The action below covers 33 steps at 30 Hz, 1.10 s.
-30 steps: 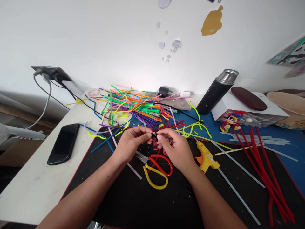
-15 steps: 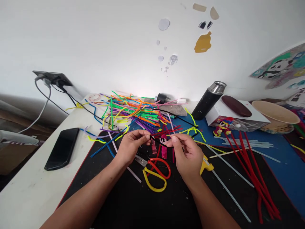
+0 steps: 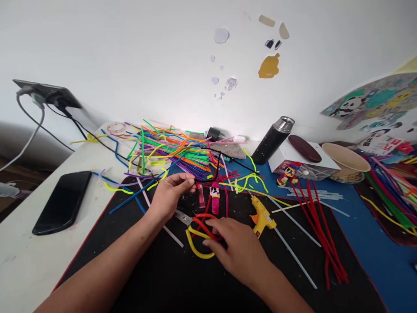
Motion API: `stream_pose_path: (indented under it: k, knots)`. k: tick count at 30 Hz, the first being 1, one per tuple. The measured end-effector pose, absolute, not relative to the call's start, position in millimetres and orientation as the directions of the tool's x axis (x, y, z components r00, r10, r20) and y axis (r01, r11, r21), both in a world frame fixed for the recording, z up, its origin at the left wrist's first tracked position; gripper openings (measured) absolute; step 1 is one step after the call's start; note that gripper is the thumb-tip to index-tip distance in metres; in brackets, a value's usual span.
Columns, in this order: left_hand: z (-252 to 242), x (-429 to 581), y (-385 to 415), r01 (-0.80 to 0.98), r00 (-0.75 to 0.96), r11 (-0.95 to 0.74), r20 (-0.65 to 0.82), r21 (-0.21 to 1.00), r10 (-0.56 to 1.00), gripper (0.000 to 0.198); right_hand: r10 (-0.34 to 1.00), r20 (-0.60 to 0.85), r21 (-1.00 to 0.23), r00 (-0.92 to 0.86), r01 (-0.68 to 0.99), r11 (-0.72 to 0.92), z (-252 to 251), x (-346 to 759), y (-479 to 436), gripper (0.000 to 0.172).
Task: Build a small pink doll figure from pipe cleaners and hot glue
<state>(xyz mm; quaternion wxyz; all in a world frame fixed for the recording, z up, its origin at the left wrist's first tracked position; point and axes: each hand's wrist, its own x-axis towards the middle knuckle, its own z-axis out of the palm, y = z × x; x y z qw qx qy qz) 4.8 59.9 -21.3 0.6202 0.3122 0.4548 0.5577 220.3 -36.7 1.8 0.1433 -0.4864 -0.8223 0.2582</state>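
Note:
My left hand (image 3: 171,193) pinches a thin black pipe cleaner (image 3: 210,176) that bends upward at its right end. Lower down, my right hand (image 3: 236,248) rests on the red and yellow scissors (image 3: 198,237) on the black mat (image 3: 163,278), its fingers curled over the handles. A small pink figure (image 3: 215,198) and a red lighter (image 3: 201,195) lie just behind the scissors. A pile of coloured pipe cleaners (image 3: 169,152) spreads out beyond my left hand.
A yellow glue gun (image 3: 262,216) lies right of the scissors, with red pipe cleaners (image 3: 317,226) and clear glue sticks (image 3: 293,254) further right. A black phone (image 3: 60,202) lies at left. A black flask (image 3: 272,140), white box (image 3: 302,158) and bowl (image 3: 345,163) stand at the back.
My right hand has let go of the black pipe cleaner and dropped down onto the scissors. My left hand still holds the pipe cleaner. The view has swung right.

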Motion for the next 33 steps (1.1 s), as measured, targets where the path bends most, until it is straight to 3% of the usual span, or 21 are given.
stream_pose_path:
  k: [3,7,11,14,16,19,21,24,27,30,33]
  knots:
    - [-21,5,61,-0.423,-0.04,0.186,-0.223,0.887,0.974,0.041,0.809,-0.158,-0.379,-0.566,0.791,0.48,4,205,-37,0.044]
    - [-21,3,61,-0.44,-0.044,0.181,-0.222,0.88,0.974,0.039,0.774,-0.268,-0.238,-0.573,0.818,0.523,1,193,-33,0.043]
    - [-22,1,62,-0.441,-0.036,0.179,-0.217,0.88,0.976,0.039,0.752,-0.307,-0.254,-0.584,0.811,0.527,3,191,-33,0.044]
    - [-23,0,63,-0.446,-0.047,0.166,-0.208,0.879,0.977,0.039,0.726,-0.343,-0.363,-0.596,0.797,0.483,14,192,-35,0.044]
    - [-24,-1,63,-0.456,-0.058,0.155,-0.203,0.876,0.977,0.039,0.742,-0.355,-0.482,-0.569,0.791,0.377,22,195,-37,0.046]
    - [-25,-1,64,-0.462,-0.063,0.144,-0.195,0.875,0.979,0.039,0.76,-0.426,-0.68,-0.491,0.728,0.09,24,201,-40,0.045]
    - [-25,-2,64,-0.464,-0.063,0.141,-0.191,0.874,0.98,0.039,0.723,-0.509,-0.743,-0.467,0.663,-0.095,19,206,-43,0.048]
    - [-23,-2,64,-0.471,-0.069,0.136,-0.191,0.872,0.979,0.039,0.638,-0.627,-0.749,-0.447,0.571,-0.336,5,211,-52,0.069]
    - [-22,-3,65,-0.476,-0.078,0.139,-0.199,0.868,0.977,0.04,0.554,-0.685,-0.728,-0.473,0.419,-0.543,-2,214,-61,0.074]
    - [-22,-4,66,-0.491,-0.09,0.141,-0.211,0.86,0.973,0.042,0.489,-0.654,-0.734,-0.578,0.327,-0.595,4,220,-64,0.065]
    - [-22,-4,67,-0.515,-0.122,0.119,-0.21,0.849,0.97,0.043,0.472,-0.593,-0.751,-0.652,0.236,-0.617,14,230,-64,0.069]
